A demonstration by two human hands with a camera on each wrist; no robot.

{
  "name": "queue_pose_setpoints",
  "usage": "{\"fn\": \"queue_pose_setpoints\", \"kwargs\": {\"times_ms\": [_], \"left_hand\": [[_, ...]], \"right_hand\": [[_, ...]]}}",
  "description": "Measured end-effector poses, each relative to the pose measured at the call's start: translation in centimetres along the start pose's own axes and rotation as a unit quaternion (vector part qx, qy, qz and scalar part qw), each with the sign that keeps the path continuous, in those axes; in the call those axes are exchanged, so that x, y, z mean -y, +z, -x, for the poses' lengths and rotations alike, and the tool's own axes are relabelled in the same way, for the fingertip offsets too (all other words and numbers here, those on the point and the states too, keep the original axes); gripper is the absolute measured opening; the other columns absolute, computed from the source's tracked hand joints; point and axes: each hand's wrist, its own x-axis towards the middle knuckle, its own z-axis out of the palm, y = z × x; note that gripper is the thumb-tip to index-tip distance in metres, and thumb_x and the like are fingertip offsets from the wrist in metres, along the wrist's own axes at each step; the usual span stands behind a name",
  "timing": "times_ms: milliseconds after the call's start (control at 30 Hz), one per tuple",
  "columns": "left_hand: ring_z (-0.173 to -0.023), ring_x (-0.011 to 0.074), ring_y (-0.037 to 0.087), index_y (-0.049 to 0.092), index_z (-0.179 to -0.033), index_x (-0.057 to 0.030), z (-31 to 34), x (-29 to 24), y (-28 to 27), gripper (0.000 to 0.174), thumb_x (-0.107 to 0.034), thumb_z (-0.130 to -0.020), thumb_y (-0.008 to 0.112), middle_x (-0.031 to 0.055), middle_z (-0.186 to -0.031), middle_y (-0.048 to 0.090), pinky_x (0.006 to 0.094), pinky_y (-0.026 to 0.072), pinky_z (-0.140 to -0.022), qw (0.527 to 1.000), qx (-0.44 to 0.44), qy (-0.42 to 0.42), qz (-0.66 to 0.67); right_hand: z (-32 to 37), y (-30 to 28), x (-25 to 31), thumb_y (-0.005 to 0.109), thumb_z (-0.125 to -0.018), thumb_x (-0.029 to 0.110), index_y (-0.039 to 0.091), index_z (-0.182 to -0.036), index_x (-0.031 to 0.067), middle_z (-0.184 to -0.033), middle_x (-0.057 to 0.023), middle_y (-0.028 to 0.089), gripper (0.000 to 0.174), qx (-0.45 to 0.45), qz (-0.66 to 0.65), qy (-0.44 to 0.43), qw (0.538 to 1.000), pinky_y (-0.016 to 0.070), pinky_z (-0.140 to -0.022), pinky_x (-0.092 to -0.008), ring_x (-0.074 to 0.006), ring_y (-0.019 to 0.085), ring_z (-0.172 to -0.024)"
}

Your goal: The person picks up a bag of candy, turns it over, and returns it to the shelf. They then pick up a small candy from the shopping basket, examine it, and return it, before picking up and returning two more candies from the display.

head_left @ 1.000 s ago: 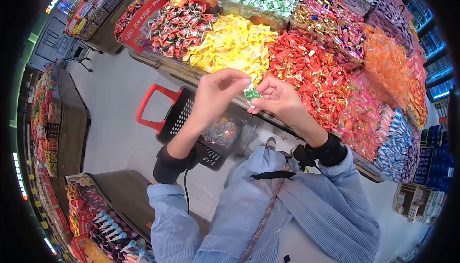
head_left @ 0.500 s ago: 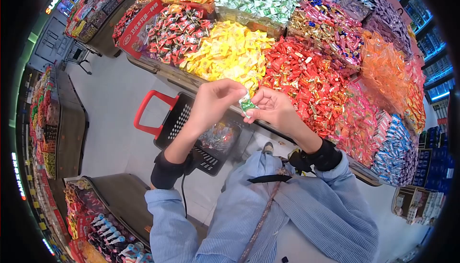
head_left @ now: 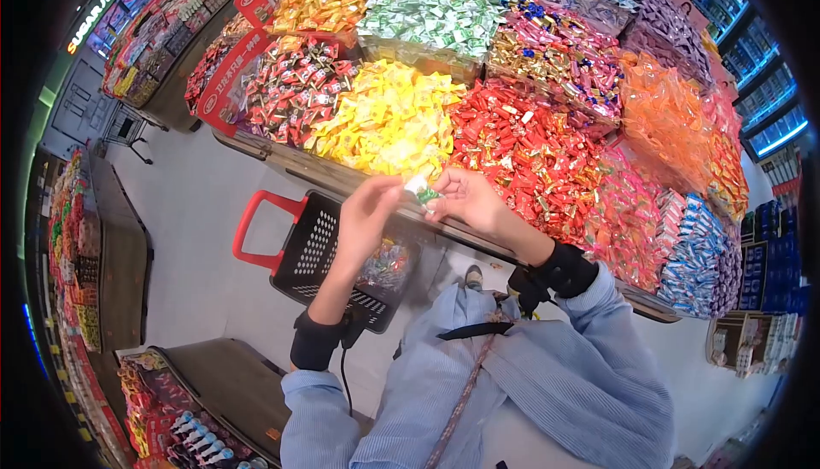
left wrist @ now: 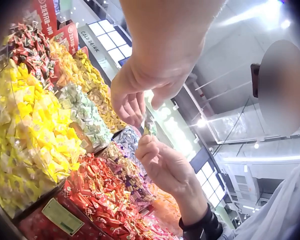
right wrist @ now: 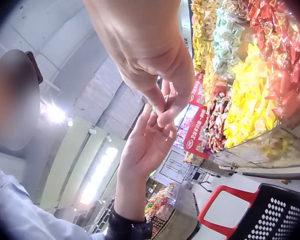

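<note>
A small green-and-white wrapped candy is held up between both hands in front of the candy stand. My left hand pinches its white end. On the other side, the thumb and fingers of my right hand grip the green part. The left wrist view shows the wrapper between the two sets of fingertips. In the right wrist view the fingers mostly hide it. Yellow-wrapped candies and red-wrapped candies lie heaped just beyond the hands.
Below the left forearm stands a black shopping basket with a red handle and a bag of wrapped candies inside. The stand's wooden edge runs beneath the hands. Another display counter is at lower left, and a shopping cart stands farther off.
Both hands, with the candy between them, have shifted left and lower in the head view. The whole scene has also shifted down and left. Both hands keep their pinch on the wrapper.
</note>
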Motion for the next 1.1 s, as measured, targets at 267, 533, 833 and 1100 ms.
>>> {"fn": "queue_pose_setpoints", "kwargs": {"times_ms": [267, 533, 833, 1100], "left_hand": [[-0.079, 0.0114, 0.056, 0.051, -0.101, 0.0011, 2.5, 3.8, -3.5, 0.021, -0.012, -0.085, 0.050, 0.0083, -0.090, 0.059, 0.0216, 0.0429, -0.069, 0.998, -0.039, -0.047, -0.004], [-0.080, 0.0110, 0.055, 0.051, -0.102, -0.0005, 3.3, 5.9, -4.1, 0.022, -0.014, -0.084, 0.051, 0.0081, -0.091, 0.059, 0.0210, 0.0434, -0.070, 0.993, -0.051, -0.104, -0.009], [-0.079, 0.0110, 0.056, 0.051, -0.101, 0.0004, 4.2, 5.8, -3.5, 0.023, -0.015, -0.084, 0.051, 0.0080, -0.090, 0.059, 0.0210, 0.0431, -0.070, 0.989, -0.076, -0.118, -0.037], [-0.078, 0.0111, 0.056, 0.051, -0.100, 0.0007, 4.6, 5.3, -2.0, 0.021, -0.013, -0.084, 0.051, 0.0078, -0.088, 0.059, 0.0212, 0.0433, -0.069, 0.986, -0.106, -0.127, -0.031]], "right_hand": [[-6.6, -9.2, 5.6, 0.059, -0.074, -0.001, 0.048, -0.082, -0.0034, -0.075, -0.0129, 0.060, 0.013, -0.184, 0.183, -0.146, 0.955, 0.0506, -0.055, -0.0261, -0.0175, 0.061, -0.062], [-13.6, -15.5, 11.6, 0.061, -0.071, 0.004, 0.048, -0.082, -0.0022, -0.065, -0.0101, 0.059, 0.018, -0.263, 0.294, -0.169, 0.903, 0.0450, -0.048, -0.0243, -0.0145, 0.060, -0.057], [-20.4, -20.2, 12.6, 0.064, -0.058, 0.014, 0.056, -0.076, -0.0018, -0.060, -0.0092, 0.060, 0.025, -0.337, 0.469, -0.168, 0.799, 0.0460, -0.058, -0.0298, -0.0183, 0.060, -0.059], [-23.7, -21.2, 13.2, 0.063, -0.065, 0.019, 0.051, -0.106, -0.0018, -0.088, -0.0152, 0.060, 0.048, -0.328, 0.536, -0.187, 0.755, 0.0452, -0.072, -0.0330, -0.0248, 0.058, -0.081]]}}
